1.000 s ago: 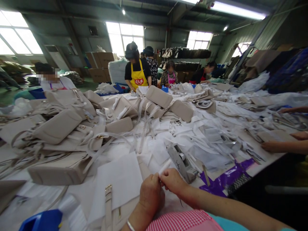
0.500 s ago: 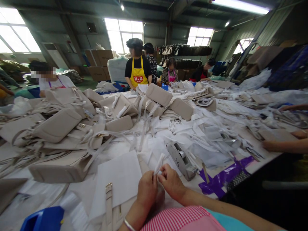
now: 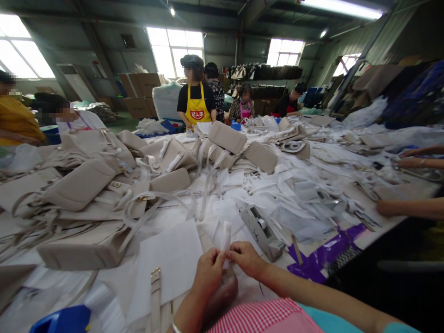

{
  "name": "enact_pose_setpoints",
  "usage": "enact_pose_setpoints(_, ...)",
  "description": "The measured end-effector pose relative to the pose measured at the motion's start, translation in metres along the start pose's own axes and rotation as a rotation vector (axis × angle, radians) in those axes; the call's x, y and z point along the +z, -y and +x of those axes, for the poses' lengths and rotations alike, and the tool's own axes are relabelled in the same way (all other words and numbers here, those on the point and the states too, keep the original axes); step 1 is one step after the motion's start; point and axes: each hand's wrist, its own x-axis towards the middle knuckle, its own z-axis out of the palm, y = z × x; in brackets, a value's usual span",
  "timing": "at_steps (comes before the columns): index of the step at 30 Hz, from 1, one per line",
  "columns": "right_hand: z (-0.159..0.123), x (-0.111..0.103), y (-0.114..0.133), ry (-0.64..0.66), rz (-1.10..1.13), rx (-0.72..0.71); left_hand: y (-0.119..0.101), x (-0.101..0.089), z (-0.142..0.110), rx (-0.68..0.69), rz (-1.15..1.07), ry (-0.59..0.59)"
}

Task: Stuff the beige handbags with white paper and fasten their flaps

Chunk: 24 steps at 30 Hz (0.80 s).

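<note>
A small white rolled strip (image 3: 226,236) stands nearly upright between my two hands at the table's near edge. My left hand (image 3: 207,274) is closed, pinching its lower end from the left. My right hand (image 3: 247,259) is closed too, pinching the same strip from the right. Just under the hands lies a beige strap with a gold buckle (image 3: 156,291) on white paper sheets (image 3: 171,259). A grey tape dispenser (image 3: 261,230) sits a little to the right of my right hand.
Beige handbags (image 3: 81,185) are piled across the left and middle of the long table among loose straps and white paper. A blue bin (image 3: 60,320) is at the near left. Purple plastic (image 3: 324,254) lies at the right edge. Other people work at the far end, left and right sides.
The white strip has turned from leaning right to nearly upright between my hands. My hands have shifted slightly left. A person in yellow has come into view at the far left.
</note>
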Motion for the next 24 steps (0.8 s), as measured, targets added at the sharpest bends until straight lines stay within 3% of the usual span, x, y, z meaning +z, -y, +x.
enact_pose_setpoints(2, -0.002, 0.002, 0.003, -0.015, 0.035, -0.006, 0.001, 0.002, 0.002, -0.009, 0.034, -0.05)
enact_pose_setpoints(6, -0.004, 0.007, 0.013, 0.031, 0.115, -0.048, 0.004, -0.001, 0.006, 0.001, -0.033, 0.02)
enact_pose_setpoints(9, -0.004, 0.009, 0.013, 0.089, 0.159, -0.029, 0.002, -0.001, 0.006, 0.003, 0.036, 0.016)
enact_pose_setpoints(14, -0.002, 0.007, -0.006, 0.043, -0.044, -0.008, -0.013, -0.002, -0.01, -0.016, 0.239, -0.161)
enact_pose_setpoints(16, -0.004, 0.004, -0.014, 0.001, -0.117, -0.027, -0.018, -0.015, -0.023, 0.061, 0.372, -0.268)
enact_pose_setpoints(19, -0.011, 0.001, -0.016, 0.005, -0.191, -0.102, -0.009, -0.053, -0.047, 0.162, 0.607, -0.462)
enact_pose_setpoints(20, -0.014, 0.0, -0.014, 0.015, -0.207, -0.135, 0.0, -0.068, -0.055, 0.112, 0.665, -0.513)
enact_pose_setpoints(22, -0.021, 0.003, -0.006, 0.033, -0.232, -0.197, 0.022, -0.096, -0.068, -0.126, 0.745, -0.548)
enact_pose_setpoints(24, -0.027, 0.008, 0.003, 0.046, -0.259, -0.246, 0.045, -0.116, -0.075, -0.374, 0.732, -0.485)
